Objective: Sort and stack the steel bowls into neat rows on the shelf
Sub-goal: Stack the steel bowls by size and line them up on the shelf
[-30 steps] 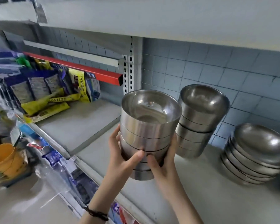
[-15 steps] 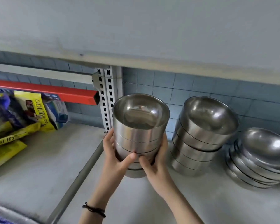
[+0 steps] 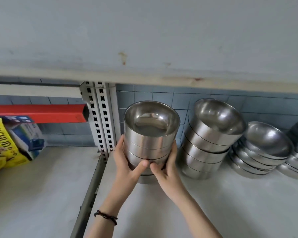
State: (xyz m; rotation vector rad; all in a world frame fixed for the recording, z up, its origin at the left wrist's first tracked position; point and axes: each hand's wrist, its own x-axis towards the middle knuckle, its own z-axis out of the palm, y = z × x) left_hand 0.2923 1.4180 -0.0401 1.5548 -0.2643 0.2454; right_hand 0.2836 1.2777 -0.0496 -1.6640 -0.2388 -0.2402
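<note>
In the middle of the frame, left hand [image 3: 126, 163] and right hand [image 3: 168, 169] each have a grip curled low round the stack of steel bowls [image 3: 150, 143], thumbs nearly touching, probably so it sits straight on the shelf [image 3: 222, 208] just beside the next stack [image 3: 206, 152].

Yellow packet [image 3: 0, 148], far left: black lettering "CICHLID" running along its face, with smaller print after it too small to read. Blue box [image 3: 27, 134] leaning behind it: label print illegible.
</note>
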